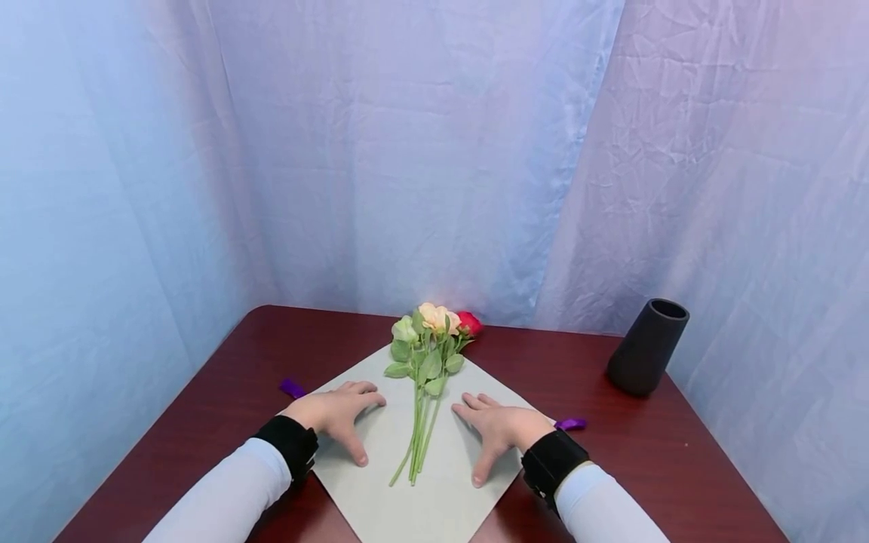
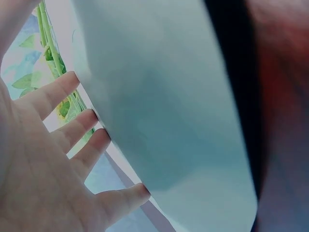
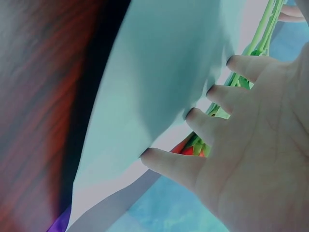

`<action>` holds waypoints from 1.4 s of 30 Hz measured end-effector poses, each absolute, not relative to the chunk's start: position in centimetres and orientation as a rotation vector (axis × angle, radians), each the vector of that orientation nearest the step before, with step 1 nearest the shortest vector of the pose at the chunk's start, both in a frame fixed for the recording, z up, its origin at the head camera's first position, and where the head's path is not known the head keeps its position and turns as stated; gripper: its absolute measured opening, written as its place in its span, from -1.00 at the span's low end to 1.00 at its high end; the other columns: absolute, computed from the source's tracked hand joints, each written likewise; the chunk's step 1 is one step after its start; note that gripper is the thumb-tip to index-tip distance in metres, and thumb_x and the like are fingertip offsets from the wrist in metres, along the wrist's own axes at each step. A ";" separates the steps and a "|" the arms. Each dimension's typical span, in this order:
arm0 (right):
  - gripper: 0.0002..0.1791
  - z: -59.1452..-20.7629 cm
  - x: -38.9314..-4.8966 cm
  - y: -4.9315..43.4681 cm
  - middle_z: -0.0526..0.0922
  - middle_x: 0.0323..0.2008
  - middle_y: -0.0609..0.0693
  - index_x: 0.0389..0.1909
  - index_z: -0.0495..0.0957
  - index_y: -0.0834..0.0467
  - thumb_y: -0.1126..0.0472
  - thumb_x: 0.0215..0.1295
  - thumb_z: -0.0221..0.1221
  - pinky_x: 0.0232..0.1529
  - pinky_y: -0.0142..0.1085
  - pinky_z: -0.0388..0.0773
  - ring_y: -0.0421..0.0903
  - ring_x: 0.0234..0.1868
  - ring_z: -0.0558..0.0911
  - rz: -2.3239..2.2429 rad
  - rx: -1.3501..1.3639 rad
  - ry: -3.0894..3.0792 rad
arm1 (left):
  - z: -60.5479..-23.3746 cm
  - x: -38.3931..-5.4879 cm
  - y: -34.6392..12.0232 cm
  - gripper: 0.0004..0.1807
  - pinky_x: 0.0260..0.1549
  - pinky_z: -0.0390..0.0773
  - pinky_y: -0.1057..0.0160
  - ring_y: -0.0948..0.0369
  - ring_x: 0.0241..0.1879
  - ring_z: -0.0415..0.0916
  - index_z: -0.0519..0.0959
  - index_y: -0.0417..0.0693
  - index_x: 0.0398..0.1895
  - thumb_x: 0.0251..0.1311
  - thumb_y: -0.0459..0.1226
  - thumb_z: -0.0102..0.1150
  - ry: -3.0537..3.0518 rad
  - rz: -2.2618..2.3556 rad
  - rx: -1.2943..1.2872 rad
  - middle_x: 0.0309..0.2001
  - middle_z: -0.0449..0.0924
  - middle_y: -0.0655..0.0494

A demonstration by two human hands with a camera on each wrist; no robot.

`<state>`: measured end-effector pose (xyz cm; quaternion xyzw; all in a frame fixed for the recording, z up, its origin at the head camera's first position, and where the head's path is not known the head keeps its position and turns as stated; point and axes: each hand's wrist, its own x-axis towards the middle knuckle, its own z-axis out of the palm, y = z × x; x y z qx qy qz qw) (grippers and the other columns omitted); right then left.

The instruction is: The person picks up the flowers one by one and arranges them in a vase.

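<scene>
A pale wrapping sheet (image 1: 380,501) lies as a diamond on the dark red table, with a small bunch of flowers (image 1: 432,366) along its middle. Cream, pale green and red blooms point to the far corner; the bare green stems (image 1: 419,437) run toward the near side. Left of the stems, my left hand (image 1: 339,415) is spread, fingertips at the sheet's surface, as the left wrist view also shows. My right hand (image 1: 498,430) mirrors it on the other side, its fingertips (image 3: 150,155) against the sheet in the right wrist view. Neither hand grips anything.
A black slanted vase (image 1: 647,348) stands at the table's back right. Purple ribbon (image 1: 292,388) shows beyond the sheet's left corner, and another purple end (image 1: 570,424) beyond the right. Light blue curtains (image 1: 421,151) hang behind the table and at both sides.
</scene>
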<state>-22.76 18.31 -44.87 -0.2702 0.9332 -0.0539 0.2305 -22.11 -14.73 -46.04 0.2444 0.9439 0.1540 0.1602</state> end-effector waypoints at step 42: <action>0.40 -45.4 -22.9 18.4 -0.04 0.62 -0.03 0.62 0.08 -0.17 -0.40 -0.30 0.58 0.38 0.15 0.23 0.11 0.60 -0.04 0.030 -0.784 2.625 | -46.8 -22.9 -15.0 0.07 0.17 0.35 -0.21 -0.14 0.43 0.10 0.42 0.05 0.36 -0.37 0.06 0.68 2.660 0.572 0.787 0.45 0.17 -0.10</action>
